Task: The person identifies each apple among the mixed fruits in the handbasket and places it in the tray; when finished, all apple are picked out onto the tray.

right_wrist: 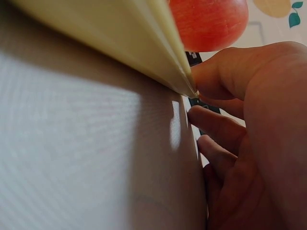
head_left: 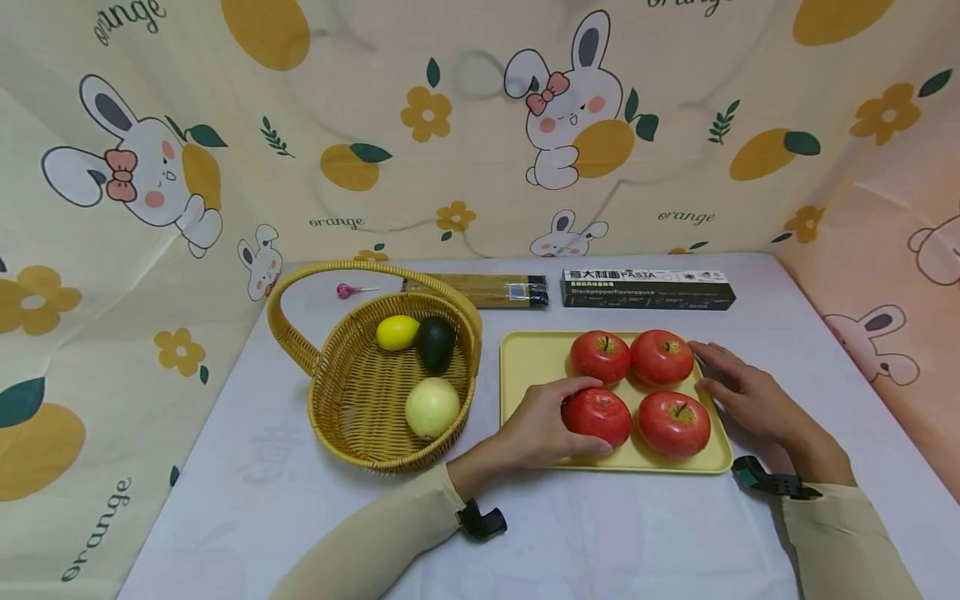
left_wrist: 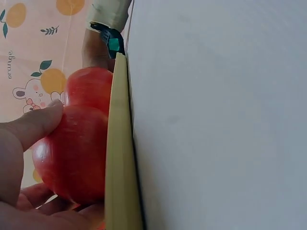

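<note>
On a yellow tray [head_left: 536,354], several red apples sit in two rows. My left hand [head_left: 536,425] holds the front-left apple [head_left: 597,416], its thumb on the near side and its fingers around the far side. That apple [left_wrist: 72,153] looks low on the tray in the left wrist view; whether it touches the tray is unclear. At the tray's right edge, my right hand [head_left: 757,404] rests with loosely bent fingers. Its thumb touches the rim in the right wrist view, below an apple [right_wrist: 211,24]. The back-right apple [head_left: 662,358] is near its fingertips.
Left of the tray stands a wicker basket [head_left: 352,417] with a tall handle. Inside are a lemon [head_left: 397,332], a dark green avocado [head_left: 436,344] and a pale round fruit [head_left: 432,408]. Behind lie a pasta box [head_left: 648,290], a noodle pack [head_left: 480,290] and a wrapped lollipop [head_left: 345,291].
</note>
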A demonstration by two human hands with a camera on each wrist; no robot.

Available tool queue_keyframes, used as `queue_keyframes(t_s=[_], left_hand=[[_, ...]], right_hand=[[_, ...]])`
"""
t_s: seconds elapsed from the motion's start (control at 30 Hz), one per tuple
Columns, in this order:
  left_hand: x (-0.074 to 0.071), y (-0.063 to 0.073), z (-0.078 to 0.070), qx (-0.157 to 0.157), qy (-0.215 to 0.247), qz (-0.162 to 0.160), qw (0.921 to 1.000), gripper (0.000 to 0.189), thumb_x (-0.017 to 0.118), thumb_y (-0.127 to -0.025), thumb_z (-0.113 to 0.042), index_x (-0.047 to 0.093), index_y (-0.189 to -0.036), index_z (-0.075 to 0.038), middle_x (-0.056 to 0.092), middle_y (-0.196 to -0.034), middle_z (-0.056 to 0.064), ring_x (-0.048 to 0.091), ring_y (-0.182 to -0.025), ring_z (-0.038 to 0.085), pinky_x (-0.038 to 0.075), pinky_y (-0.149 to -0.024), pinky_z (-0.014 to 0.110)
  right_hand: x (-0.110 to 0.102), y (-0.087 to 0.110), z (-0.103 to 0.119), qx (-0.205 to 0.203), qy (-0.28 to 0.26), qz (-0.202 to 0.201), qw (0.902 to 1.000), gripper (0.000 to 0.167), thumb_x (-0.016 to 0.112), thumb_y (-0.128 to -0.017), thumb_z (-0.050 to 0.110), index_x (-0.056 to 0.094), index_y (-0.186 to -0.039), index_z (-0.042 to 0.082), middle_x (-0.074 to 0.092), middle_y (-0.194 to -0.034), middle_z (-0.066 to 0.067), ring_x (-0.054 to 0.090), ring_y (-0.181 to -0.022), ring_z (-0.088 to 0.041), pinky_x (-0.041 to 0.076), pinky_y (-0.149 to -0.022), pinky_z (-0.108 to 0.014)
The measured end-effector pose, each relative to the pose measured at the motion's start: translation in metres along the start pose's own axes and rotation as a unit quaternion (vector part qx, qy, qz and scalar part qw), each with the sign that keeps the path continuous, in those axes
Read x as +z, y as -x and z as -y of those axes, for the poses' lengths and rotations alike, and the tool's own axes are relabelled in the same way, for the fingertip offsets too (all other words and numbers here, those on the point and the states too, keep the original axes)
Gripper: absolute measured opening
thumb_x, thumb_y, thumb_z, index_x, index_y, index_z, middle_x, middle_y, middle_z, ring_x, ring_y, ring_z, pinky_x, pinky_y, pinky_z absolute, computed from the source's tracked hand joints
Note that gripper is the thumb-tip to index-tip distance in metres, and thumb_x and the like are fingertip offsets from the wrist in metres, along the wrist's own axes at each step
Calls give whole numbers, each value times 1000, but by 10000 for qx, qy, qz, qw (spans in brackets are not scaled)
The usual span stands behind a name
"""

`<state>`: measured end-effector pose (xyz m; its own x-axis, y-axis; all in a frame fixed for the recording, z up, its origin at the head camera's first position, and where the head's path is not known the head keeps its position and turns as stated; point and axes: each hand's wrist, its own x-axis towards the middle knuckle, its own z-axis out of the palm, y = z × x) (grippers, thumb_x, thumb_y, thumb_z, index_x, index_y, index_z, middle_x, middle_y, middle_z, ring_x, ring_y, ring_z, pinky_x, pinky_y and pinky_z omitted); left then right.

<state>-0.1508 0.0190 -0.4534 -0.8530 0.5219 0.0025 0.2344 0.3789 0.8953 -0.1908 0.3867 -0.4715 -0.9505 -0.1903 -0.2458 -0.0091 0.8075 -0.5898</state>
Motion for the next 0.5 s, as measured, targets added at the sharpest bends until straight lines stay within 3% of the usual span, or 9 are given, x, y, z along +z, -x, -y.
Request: queue_keyframes(t_s=[0.37, 0.5], left_hand=[[-1, 1, -5, -275, -203, 117, 9993, 77, 97, -85, -29, 62, -154, -25, 71, -136, -5, 62, -123, 5, 56, -103, 24], [-1, 0, -7, -232, -278, 194, 9992, 77, 96, -86, -28, 62, -154, -24, 71, -137, -5, 62, -123, 6, 56, -102, 24]], right_hand=[[0, 0, 2, 31, -56, 13, 10000, 78, 59, -112, 42, 20, -177, 21, 16, -178, -33, 6, -164, -61, 34, -107, -90], [-1, 0, 3, 52, -65, 24, 10000, 79, 59, -112, 43, 20, -177, 20, 15, -178, -33, 6, -164, -61, 34, -106, -89]])
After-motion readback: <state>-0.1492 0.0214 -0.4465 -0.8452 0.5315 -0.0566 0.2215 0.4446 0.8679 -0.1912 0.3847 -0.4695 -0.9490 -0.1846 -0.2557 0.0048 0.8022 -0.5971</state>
